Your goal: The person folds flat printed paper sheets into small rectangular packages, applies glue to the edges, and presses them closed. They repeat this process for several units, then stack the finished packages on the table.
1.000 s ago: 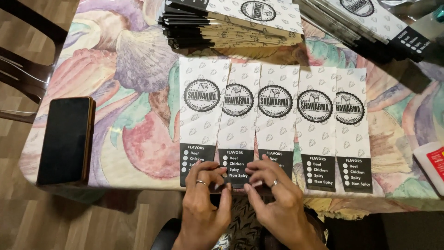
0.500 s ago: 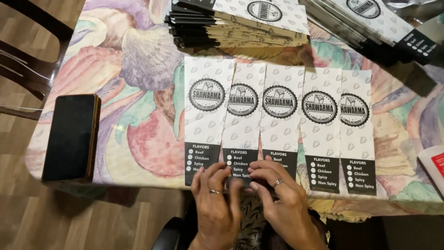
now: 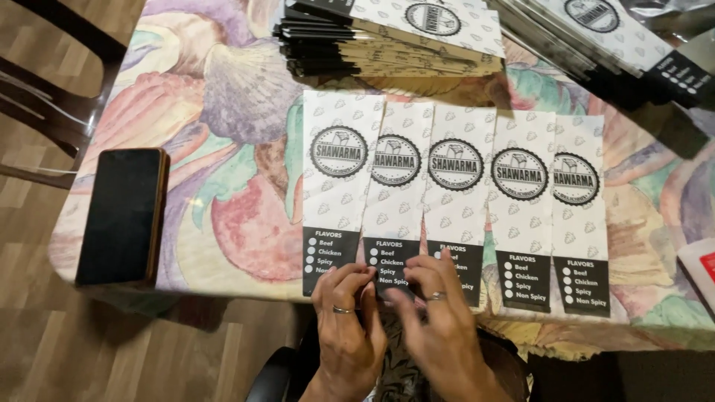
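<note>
Head view: your left hand (image 3: 346,327) and right hand (image 3: 439,327) sit side by side at the near table edge, fingers loosely curled, tips on the black bottom ends of the paper sleeves (image 3: 447,201). Can't tell if either hand actually pinches one; right fingers are blurred. Five sleeves lie flat in a row, overlapping slightly, white w/ round black emblem and black lower panel. Left fingertips touch the 2nd sleeve (image 3: 395,201) from left, right ones the 3rd. Each hand has a ring. Behind the row: a stack of same sleeves (image 3: 387,45), another stack (image 3: 596,37) far right. Black phone (image 3: 123,216) lies well left on the flowered tablecloth (image 3: 223,149). Chair (image 3: 45,97) stands beyond the table's left side.
</note>
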